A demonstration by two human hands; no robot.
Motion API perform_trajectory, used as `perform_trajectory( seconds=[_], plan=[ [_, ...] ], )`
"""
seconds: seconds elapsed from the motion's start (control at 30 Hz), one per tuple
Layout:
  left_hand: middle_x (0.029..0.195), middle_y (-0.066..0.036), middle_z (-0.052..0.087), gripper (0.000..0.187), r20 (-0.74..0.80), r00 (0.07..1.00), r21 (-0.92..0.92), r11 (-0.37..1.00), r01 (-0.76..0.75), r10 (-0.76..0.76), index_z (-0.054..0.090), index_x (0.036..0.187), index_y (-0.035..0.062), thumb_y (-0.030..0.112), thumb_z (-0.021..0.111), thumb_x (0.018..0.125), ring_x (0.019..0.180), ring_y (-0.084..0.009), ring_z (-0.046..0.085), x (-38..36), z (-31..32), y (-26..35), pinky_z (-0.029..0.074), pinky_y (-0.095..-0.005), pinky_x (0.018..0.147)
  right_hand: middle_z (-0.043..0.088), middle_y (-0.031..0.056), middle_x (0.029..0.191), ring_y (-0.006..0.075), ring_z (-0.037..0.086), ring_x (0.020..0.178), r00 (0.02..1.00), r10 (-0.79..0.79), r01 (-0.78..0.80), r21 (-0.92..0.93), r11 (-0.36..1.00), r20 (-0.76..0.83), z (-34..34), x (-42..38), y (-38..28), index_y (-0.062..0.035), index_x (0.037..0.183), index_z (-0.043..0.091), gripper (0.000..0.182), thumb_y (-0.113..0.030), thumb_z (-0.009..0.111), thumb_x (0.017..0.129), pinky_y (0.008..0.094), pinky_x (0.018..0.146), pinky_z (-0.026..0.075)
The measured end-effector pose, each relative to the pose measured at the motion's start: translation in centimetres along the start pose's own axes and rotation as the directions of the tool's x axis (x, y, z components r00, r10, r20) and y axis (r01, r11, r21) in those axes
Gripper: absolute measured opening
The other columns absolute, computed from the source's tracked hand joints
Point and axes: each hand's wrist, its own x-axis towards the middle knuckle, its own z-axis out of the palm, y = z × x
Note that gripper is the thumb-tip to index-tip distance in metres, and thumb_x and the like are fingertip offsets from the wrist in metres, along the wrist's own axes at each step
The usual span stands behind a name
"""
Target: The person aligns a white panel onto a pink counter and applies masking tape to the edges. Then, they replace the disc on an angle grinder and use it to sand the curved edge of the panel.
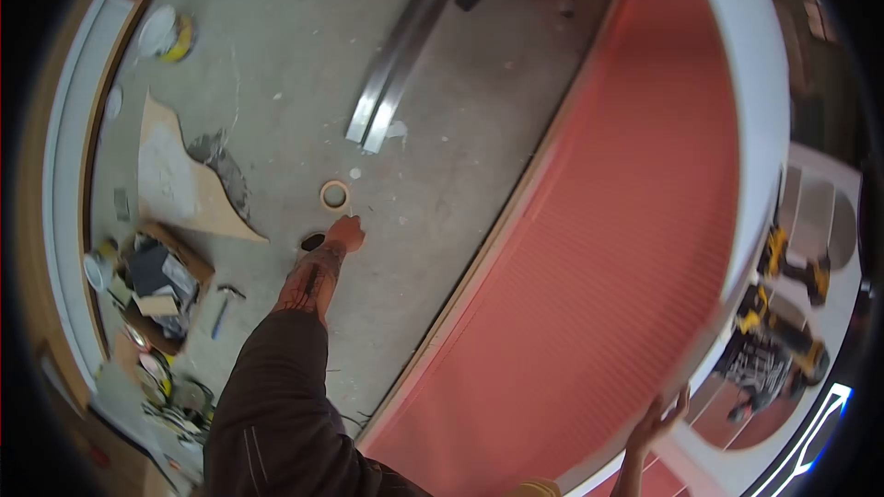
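Down on the concrete floor (276, 37), head cam: left hand (345, 233) stretched out low, fingers bunched w/ tips pointing at a tape roll (335, 194) lying flat just beyond them; close but can't tell if touching, and nothing seen held in the fist. Small dark spot (313, 242) on the floor right beside the hand. Forearm tattooed, dark sleeve (267, 396) pulled up above it. Right hand (658, 421) at lower right, fingers spread open, pressed against the white edge of a big pink panel (626, 248) that runs diag. across the right half of the view; open palm, not clamped round it. Metal rail (405, 46) lies on the floor beyond the tape. Left side: cardboard scrap (175, 179), box of odds & ends (161, 281), hammer (224, 306) next to it, paint tin (168, 34) far back. Yellow drills (792, 262) on a white surface at far right.
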Motion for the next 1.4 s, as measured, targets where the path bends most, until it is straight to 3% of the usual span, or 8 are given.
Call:
perform_trajectory(
  seconds=[0.2, 0.33, 0.53, 0.8, 0.93, 0.97, 1.07, 1.4],
  plan=[
    [0.142, -0.026, 0.059, 0.038, -0.258, 0.966, 0.113, 0.993, 0.031, -0.001, 0.068, 0.132, 0.0028, 0.025, 0.059, 0.103, 0.134, -0.0457, 0.057, 5.5, 5.4, -4.0, 0.054, -0.0557, 0.109, 0.04, 0.0262, 0.168, 0.0396, 0.036, 0.157, 0.994, 0.107, -0.107, 0.012, 0.994, 0.019, -0.6, 0.4, 2.3, 0.0022, 0.165, 0.036, 0.066, -0.031, 0.059, 0.113, 0.0506, 0.129, 0.031],
    [0.149, -0.029, 0.06, 0.067, 0.004, 0.99, 0.585, 0.802, -0.119, 0.144, 0.068, 0.135, -0.0066, 0.052, 0.056, 0.105, 0.152, -0.0472, 0.043, 14.3, 11.5, -12.6, 0.018, -0.0635, 0.132, 0.043, 0.0218, 0.166, 0.0327, 0.042, 0.151, 0.978, 0.207, -0.21, 0.137, 0.968, 0.04, -0.3, 0.2, -0.1, 0.0024, 0.163, 0.036, 0.061, -0.026, 0.057, 0.114, 0.0453, 0.127, 0.032],
    [0.152, -0.021, 0.051, 0.05, -0.112, 0.992, 0.381, 0.919, 0.1, -0.061, 0.058, 0.141, -0.0047, 0.021, 0.067, 0.099, 0.15, -0.0383, 0.041, 12.5, 11.3, -10.0, 0.042, -0.0508, 0.122, 0.046, 0.0192, 0.162, 0.031, 0.038, 0.155, 0.992, 0.121, -0.121, 0.027, 0.992, 0.022, 0.5, 1.7, 0.3, 0.0016, 0.159, 0.042, 0.057, -0.012, 0.063, 0.108, 0.044, 0.129, 0.027],
    [0.121, -0.015, 0.071, 0.029, -0.119, 0.814, 0.626, 0.679, -0.384, 0.569, 0.071, 0.12, 0.0043, 0.023, 0.058, 0.103, 0.116, -0.0354, 0.065, -0.6, 17.5, -6.4, 0.05, -0.0524, 0.104, 0.042, 0.0222, 0.16, 0.0389, 0.039, 0.154, 0.99, 0.14, -0.142, 0.157, 0.977, 0.018, 1.0, 1.7, -2.8, -0.0055, 0.157, 0.05, 0.045, -0.009, 0.053, 0.112, 0.0464, 0.113, 0.05],
    [0.095, -0.018, 0.068, 0.017, -0.089, 0.681, 0.333, 0.666, -0.667, 0.727, 0.066, 0.096, 0.0013, 0.017, 0.065, 0.1, 0.091, -0.0389, 0.066, -11.5, 15.5, -0.9, 0.054, -0.0534, 0.08, 0.043, 0.0256, 0.16, 0.0454, 0.041, 0.15, 0.978, 0.21, -0.207, 0.17, 0.963, 0.002, 0.9, 1.6, -4.3, -0.0099, 0.155, 0.055, 0.045, -0.008, 0.057, 0.11, 0.0517, 0.115, 0.046],
    [0.1, -0.021, 0.07, 0.014, 0.008, 0.956, -0.322, 0.906, -0.274, 0.292, 0.068, 0.101, 0.0004, 0.015, 0.068, 0.099, 0.091, -0.038, 0.069, -15.8, 13.3, 2.7, 0.057, -0.0493, 0.08, 0.043, 0.0264, 0.16, 0.0464, 0.042, 0.149, 0.98, 0.201, -0.2, 0.136, 0.97, 0.004, 1.0, 1.6, -3.9, -0.0116, 0.155, 0.055, 0.047, -0.007, 0.058, 0.108, 0.0535, 0.117, 0.044],
    [0.106, -0.012, 0.073, 0.025, 0.371, 0.86, -0.747, 0.663, 0.054, 0.349, 0.073, 0.125, 0.0008, 0.014, 0.064, 0.106, 0.085, -0.0221, 0.07, -22.2, 7.4, 11.6, 0.058, -0.038, 0.075, 0.044, 0.0268, 0.162, 0.0494, 0.043, 0.147, 0.984, 0.178, -0.175, 0.104, 0.979, -0.028, 0.9, 1.7, -3.4, -0.0157, 0.154, 0.056, 0.051, -0.009, 0.065, 0.105, 0.0577, 0.119, 0.039],
    [0.139, -0.025, 0.057, 0.061, -0.289, 0.438, -0.253, 0.374, -0.892, 0.851, 0.056, 0.144, -0.005, 0.036, 0.076, 0.103, 0.131, -0.0391, 0.058, -32.5, -9.5, 55.4, 0.048, -0.0497, 0.113, 0.043, 0.024, 0.164, 0.0481, 0.041, 0.151, 0.978, 0.206, -0.204, 0.075, 0.976, -0.021, -0.2, 2.1, -3.6, -0.023, 0.154, 0.056, 0.051, -0.016, 0.066, 0.104, 0.0609, 0.128, 0.029]
  ],
)
